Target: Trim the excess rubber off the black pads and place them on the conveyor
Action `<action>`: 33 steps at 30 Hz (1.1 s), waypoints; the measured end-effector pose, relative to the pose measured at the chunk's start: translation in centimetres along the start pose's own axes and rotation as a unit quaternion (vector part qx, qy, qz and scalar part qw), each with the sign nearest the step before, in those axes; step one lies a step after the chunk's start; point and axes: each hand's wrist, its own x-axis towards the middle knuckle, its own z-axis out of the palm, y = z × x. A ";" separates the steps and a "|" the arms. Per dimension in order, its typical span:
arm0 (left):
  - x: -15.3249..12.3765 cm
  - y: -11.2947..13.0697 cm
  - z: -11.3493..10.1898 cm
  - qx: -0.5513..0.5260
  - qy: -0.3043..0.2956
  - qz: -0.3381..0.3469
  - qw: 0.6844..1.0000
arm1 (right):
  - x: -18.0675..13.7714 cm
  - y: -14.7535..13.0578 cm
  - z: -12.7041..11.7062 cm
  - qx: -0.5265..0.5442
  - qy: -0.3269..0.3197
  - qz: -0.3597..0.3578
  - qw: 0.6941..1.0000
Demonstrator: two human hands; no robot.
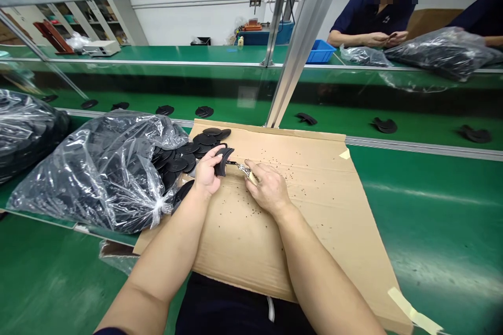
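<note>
My left hand (207, 172) is closed round a black curved rubber part (223, 159), held over a flattened cardboard sheet (306, 204). My right hand (267, 186) grips a small metal cutting tool (244, 169) whose tip meets the part's edge. A pile of the same black parts (196, 146) lies just left of my hands, spilling from a clear plastic bag (106, 172). Small black trimmings dot the cardboard.
A second bag of parts (23, 131) lies at far left. Loose black parts (385, 125) ride the green conveyor belt (432, 115) beyond an aluminium post (298, 47). Across it, another person's hands (383, 38) work beside bags and a blue bin (320, 51).
</note>
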 end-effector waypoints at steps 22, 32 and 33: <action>0.7 -0.3 -0.1 -0.073 -0.036 -0.013 0.997 | 0.3 0.0 -0.3 0.148 0.023 0.165 0.975; 0.6 0.0 -0.1 -0.082 -0.040 -0.089 0.992 | 0.0 -0.9 -0.5 0.132 -0.053 0.063 0.988; 0.6 0.0 -0.1 -0.076 -0.038 -0.095 0.992 | 0.0 -1.1 -0.6 0.125 -0.064 0.054 0.989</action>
